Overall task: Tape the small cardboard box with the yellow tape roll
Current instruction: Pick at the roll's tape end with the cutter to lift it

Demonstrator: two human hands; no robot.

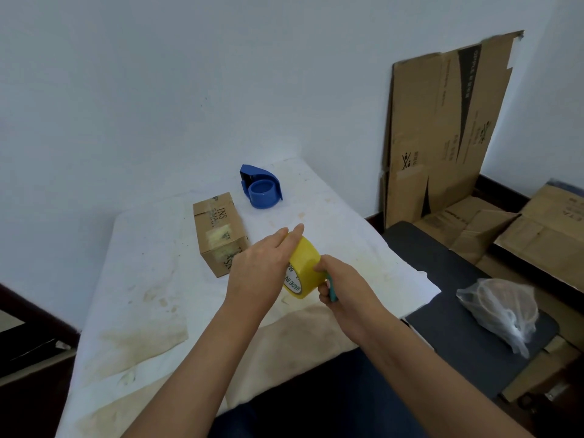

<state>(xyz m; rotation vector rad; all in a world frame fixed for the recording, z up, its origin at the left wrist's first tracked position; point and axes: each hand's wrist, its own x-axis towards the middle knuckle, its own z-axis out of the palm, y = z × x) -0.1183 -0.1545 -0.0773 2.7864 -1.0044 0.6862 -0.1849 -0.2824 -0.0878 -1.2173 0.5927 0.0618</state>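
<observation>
The left hand (262, 263) is steadying the yellow tape roll (304, 267) with flat fingers while the right hand (339, 284), gripping a teal tool (331, 290), is picking for its end.

Glossy tape roll (305, 267); matt cardbd box (219, 232).

Bystanders around a stained white table

Beyond the hands, a blue tape dispenser (261, 188) with no roll in it sits near the far edge of the stained white table cover (142, 279). To the right of the hands, a clear plastic bag (502, 308) holding rolls rests on a dark grey surface (448, 273). Farther right and beyond, flattened cardboard sheets (442, 128) lean upright against the white wall (158, 90), with more cardboard boxes (543, 238) piled on the floor below them.
</observation>
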